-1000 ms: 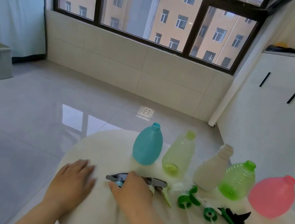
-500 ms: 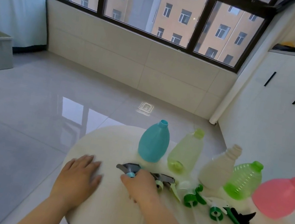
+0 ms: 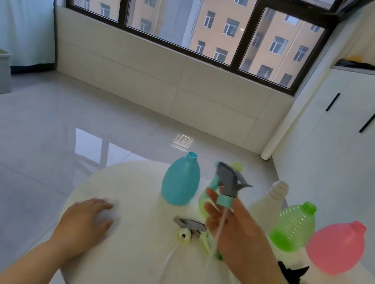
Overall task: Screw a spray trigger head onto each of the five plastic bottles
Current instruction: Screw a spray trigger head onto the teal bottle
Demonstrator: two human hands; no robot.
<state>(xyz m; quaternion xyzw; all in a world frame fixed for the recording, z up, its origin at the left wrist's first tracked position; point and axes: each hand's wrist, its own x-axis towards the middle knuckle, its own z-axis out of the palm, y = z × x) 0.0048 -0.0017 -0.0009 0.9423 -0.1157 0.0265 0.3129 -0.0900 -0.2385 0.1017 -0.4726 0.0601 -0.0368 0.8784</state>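
Round white table by a dark-framed window, with five capless plastic bottles standing in a row.

Right hand is raised above the table, fingers loosely curled around a grey spray trigger head with a teal collar, its tube hanging down. Left hand lies flat on the table, fingers spread, holding nothing. Teal bottle stands just left of the lifted head. Another trigger head lies on the table below it. Glossy grey floor tiles surround the table.

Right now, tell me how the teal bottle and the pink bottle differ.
The teal bottle stands upright at the row's left end; the pink bottle leans at the right end. The teal bottle is opaque and tall-shouldered; the pink bottle is translucent and rounder. Both rest on the white table with open necks, no trigger head fitted.
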